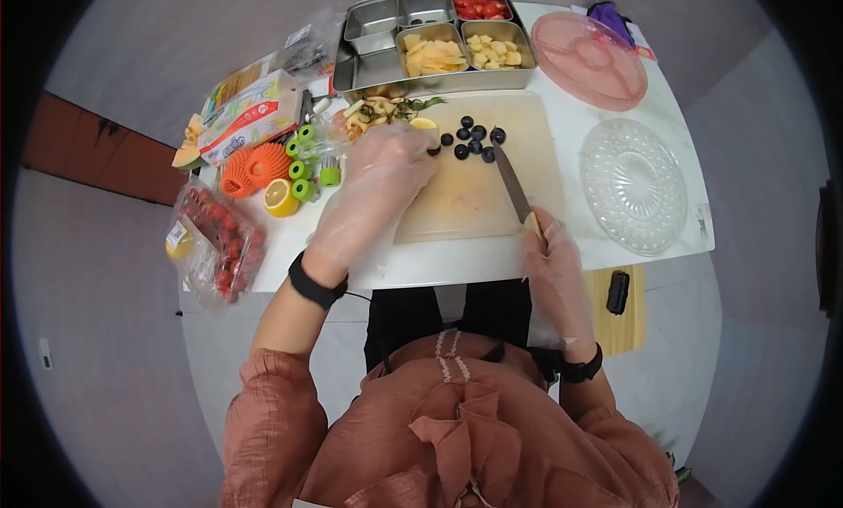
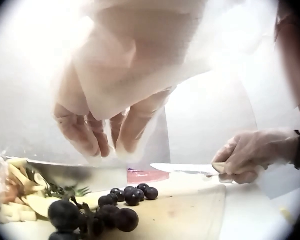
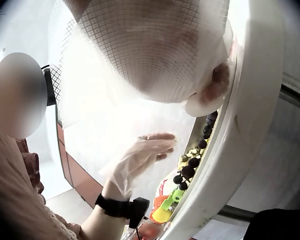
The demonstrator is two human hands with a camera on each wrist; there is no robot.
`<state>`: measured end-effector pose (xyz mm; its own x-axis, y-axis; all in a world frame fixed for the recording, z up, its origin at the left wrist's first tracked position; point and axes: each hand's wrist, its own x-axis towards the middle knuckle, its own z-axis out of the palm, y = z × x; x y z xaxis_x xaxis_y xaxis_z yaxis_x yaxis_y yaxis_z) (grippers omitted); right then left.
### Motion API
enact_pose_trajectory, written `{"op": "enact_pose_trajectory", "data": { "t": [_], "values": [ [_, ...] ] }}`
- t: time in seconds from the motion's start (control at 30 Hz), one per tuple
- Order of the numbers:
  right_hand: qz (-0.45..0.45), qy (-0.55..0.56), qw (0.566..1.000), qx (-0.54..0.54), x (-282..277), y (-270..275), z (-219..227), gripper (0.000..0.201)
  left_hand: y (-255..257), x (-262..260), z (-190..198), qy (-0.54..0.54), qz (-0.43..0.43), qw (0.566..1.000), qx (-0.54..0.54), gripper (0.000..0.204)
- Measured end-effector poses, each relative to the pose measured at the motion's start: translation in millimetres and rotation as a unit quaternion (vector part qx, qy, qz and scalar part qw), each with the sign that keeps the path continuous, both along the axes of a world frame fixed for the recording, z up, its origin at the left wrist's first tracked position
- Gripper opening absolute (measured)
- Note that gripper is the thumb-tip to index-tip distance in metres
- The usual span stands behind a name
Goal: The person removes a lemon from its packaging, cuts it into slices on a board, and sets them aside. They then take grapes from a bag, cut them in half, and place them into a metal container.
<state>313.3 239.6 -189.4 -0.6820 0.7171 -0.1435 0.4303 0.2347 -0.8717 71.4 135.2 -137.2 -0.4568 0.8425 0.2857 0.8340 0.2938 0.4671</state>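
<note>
Above the left side of the cutting board [image 1: 465, 211] is my gloved left hand [image 1: 378, 185]. The left wrist view shows this left hand [image 2: 127, 65] with fingers pointing down, thumb and fingertips apart, nothing visible between them. Below it lie dark round fruits [image 2: 107, 215], some seemingly on a stem. Other dark fruits [image 1: 476, 146] are grouped on the board's upper part. My gloved right hand [image 1: 555, 264] grips the handle of a knife [image 1: 512, 187], whose tip points at the rightmost fruits. In the right wrist view the left hand [image 3: 142, 161] hangs over the fruits [image 3: 188, 171].
A steel tray [image 1: 360, 78] with compartments of cut fruit stands at the back. Right of the board are a pink lid [image 1: 584, 56] and a clear patterned plate [image 1: 634, 185]. Left are peelings [image 1: 382, 111], green cutters [image 1: 300, 170], half a lemon [image 1: 281, 198] and a bag of red fruit [image 1: 219, 244].
</note>
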Motion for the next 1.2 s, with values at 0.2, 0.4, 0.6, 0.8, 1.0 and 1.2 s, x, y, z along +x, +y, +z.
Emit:
{"op": "enact_pose_trajectory", "data": {
  "t": [0.2, 0.4, 0.6, 0.8, 1.0, 1.2],
  "values": [
    [-0.015, 0.01, 0.999, -0.028, 4, 3, 1, 0.039, 48, 2, -44, 0.05, -0.033, 0.996, -0.07, 0.016],
    [-0.012, -0.003, 1.0, -0.006, 1, 6, 2, 0.042, 52, 10, -53, 0.092, -0.044, 0.993, -0.062, 0.013],
    [-0.023, 0.002, 0.999, -0.039, -1, 7, -4, 0.043, 47, 26, -59, 0.06, -0.007, 0.998, -0.012, 0.017],
    [-0.03, 0.003, 0.999, -0.028, -2, 7, -6, 0.042, 22, 51, -56, -0.244, 0.05, 0.965, 0.085, 0.032],
    [0.045, -0.012, 0.998, 0.042, -7, -1, -2, 0.039, 14, 61, -66, -0.359, 0.119, 0.921, 0.098, 0.032],
    [0.076, -0.065, 0.995, 0.03, -10, -4, 5, 0.042, 6, 68, -69, -0.323, 0.097, 0.937, 0.093, 0.026]
  ]
}}
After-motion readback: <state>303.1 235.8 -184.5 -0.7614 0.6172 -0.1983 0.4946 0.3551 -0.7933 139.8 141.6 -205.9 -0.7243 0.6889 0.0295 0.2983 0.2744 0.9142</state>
